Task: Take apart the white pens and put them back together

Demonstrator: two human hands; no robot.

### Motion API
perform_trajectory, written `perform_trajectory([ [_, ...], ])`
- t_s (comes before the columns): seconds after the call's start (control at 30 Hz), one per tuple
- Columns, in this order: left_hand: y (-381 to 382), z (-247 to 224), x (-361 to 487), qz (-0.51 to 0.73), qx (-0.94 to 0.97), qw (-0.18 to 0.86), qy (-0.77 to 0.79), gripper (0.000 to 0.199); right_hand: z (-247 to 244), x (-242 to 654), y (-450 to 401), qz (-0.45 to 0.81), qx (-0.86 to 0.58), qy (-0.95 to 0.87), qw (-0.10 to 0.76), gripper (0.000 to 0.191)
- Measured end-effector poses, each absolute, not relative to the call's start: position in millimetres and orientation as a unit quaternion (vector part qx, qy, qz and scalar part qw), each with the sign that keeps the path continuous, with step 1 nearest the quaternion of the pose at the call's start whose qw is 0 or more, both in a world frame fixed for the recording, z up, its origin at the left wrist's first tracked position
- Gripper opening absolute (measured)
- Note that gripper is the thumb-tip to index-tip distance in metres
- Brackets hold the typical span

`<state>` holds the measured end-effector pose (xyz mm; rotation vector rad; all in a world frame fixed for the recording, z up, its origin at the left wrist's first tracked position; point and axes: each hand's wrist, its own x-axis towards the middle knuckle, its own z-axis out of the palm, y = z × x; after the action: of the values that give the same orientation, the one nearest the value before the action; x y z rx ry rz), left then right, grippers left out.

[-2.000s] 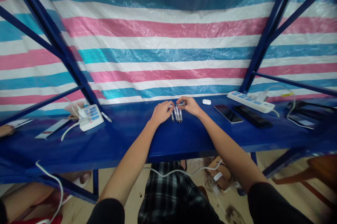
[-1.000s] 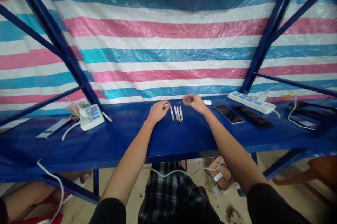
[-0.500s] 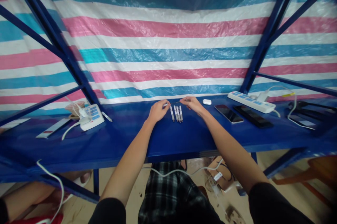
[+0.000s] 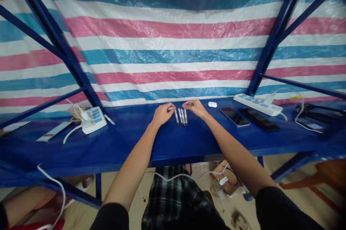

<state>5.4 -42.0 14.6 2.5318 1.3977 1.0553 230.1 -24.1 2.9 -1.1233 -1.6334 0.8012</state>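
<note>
My left hand [image 4: 163,113] is closed on a white pen barrel [image 4: 170,108], at the back of the blue tabletop. Opposite it, my right hand [image 4: 195,107] pinches a thin dark rod [image 4: 179,106] that looks like a pen refill. The rod spans the short gap between both sets of fingertips; whether its end is inside the barrel is too small to tell. Just below the hands lie several white-and-grey pens [image 4: 182,117] side by side, tips toward me. One pen [image 4: 177,117] sits slightly apart on their left.
A white earbud case [image 4: 212,104], two phones [image 4: 235,116] [image 4: 259,119] and a power strip [image 4: 258,104] lie to the right. On the left are another power strip [image 4: 94,120], a white pen [image 4: 109,119] and a flat box [image 4: 54,131]. Another person's arm [image 4: 29,203] shows lower left.
My right hand has moved slightly left, toward my left hand, shortening the visible stretch of thin rod between them. My left hand and the row of pens have stayed put.
</note>
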Motion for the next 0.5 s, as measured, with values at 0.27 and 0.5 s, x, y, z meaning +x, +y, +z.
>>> perform_trajectory([
  [0.27, -39, 11, 4, 0.349, 0.823, 0.038, 0.447, 0.025, 3, 228, -25, 0.351, -0.454, -0.654, 0.493, 0.037],
  [0.5, -29, 8, 0, 0.369, 0.833, 0.04, 0.41, 0.028, 3, 238, -20, 0.377, -0.446, -0.603, 0.543, 0.029],
])
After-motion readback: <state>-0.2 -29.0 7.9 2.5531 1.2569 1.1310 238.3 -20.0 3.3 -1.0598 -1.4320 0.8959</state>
